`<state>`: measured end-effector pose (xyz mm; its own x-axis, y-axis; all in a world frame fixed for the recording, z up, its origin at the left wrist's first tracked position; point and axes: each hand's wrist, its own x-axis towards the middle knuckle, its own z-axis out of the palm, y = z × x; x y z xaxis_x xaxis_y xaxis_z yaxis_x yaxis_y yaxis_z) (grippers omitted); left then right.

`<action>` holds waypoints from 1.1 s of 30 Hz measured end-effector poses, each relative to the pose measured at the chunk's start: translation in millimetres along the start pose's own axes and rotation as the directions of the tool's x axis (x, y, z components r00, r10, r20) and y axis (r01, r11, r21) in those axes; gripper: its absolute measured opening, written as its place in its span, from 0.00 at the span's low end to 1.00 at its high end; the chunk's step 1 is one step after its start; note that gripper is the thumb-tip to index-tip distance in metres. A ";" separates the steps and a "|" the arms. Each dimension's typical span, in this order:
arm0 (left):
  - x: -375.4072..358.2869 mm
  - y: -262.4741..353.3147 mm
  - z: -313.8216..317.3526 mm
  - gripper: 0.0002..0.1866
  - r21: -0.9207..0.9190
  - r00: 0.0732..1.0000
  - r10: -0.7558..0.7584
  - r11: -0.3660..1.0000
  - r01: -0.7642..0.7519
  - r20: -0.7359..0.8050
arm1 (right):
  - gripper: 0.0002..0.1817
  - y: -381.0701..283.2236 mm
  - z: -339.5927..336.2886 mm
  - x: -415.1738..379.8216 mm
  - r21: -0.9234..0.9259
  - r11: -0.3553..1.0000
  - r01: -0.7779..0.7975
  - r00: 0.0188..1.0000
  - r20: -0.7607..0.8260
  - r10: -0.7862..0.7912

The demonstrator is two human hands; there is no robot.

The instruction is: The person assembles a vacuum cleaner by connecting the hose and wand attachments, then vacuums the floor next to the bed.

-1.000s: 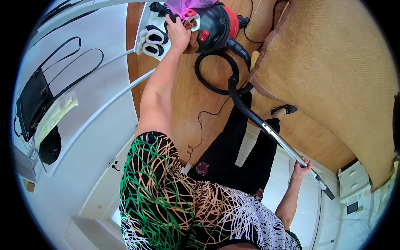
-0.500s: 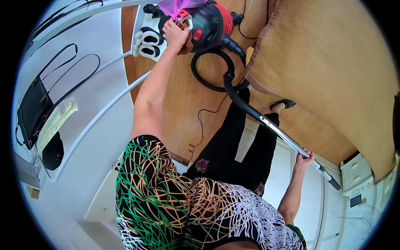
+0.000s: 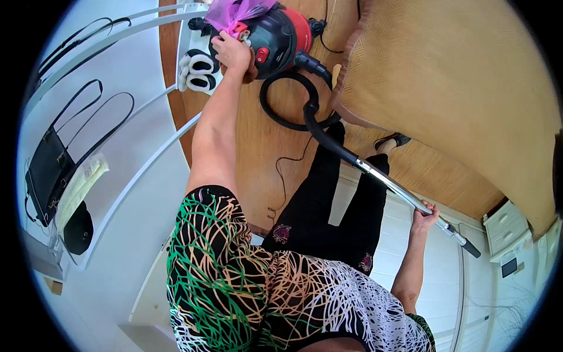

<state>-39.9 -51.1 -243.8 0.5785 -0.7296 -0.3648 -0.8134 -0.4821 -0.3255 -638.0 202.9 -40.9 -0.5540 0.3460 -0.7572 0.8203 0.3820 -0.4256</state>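
Note:
My right hand (image 3: 426, 216) is wrapped round the silver tube of a vacuum cleaner wand (image 3: 390, 186), which slants across my legs. A black hose (image 3: 319, 126) runs from the wand and loops on the floor towards the red and black vacuum cleaner (image 3: 272, 41). Over at the vacuum's left side, my left hand (image 3: 233, 53) is closed at a bundle of small red, white and brown items, and what its fingers hold is partly hidden. A translucent pink plastic bag (image 3: 239, 13) gathers just above these fingers. The vacuum's red switch (image 3: 261, 55) shows beside the hand.
Black and white slippers (image 3: 199, 71) stand on a white rack shelf to the left. A black handbag (image 3: 50, 170) hangs from the rack. The tan-covered bed (image 3: 446, 88) fills the upper right. A thin cord (image 3: 280, 176) lies on the wooden floor, and white drawers (image 3: 505, 230) stand right.
The view has shifted slightly, so the vacuum and my left hand appear a little further left and up. Both hands keep their holds.

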 end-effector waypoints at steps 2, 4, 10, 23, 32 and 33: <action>2.5 -5.6 8.7 0.31 -0.066 0.996 -0.088 0.994 0.087 -0.006 | 0.11 6.9 1.1 -3.3 0.068 0.996 -0.058 0.998 0.007 0.058; 3.6 -6.1 14.4 0.35 -0.127 0.994 -0.104 0.987 0.100 -0.024 | 0.12 12.8 3.3 -4.2 0.084 0.995 -0.061 0.998 -0.008 0.062; -57.9 -5.8 1.2 0.39 -0.164 0.902 0.426 0.887 -0.432 -0.071 | 0.11 38.8 -4.7 -6.1 0.140 0.989 -0.046 0.999 -0.022 0.049; 0.2 -3.9 52.0 0.36 -0.136 0.633 0.773 0.631 -0.763 0.036 | 0.09 144.5 68.7 15.2 0.323 0.938 -0.125 0.990 -0.022 0.140; 16.5 -9.7 58.6 0.40 0.028 0.741 0.666 0.742 -0.670 0.091 | 0.07 164.1 113.3 14.5 0.376 0.911 -0.167 0.984 0.009 0.176; 19.2 -8.5 60.0 0.40 0.045 0.752 0.650 0.753 -0.657 0.106 | 0.07 165.9 114.9 15.2 0.401 0.896 -0.192 0.979 0.010 0.205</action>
<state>-18.2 -31.9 -300.3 -0.0872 -0.8110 -0.5785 -0.9895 0.1379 -0.0443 -494.0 173.1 -179.9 -0.3726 0.4084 -0.8333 0.8980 -0.0678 -0.4348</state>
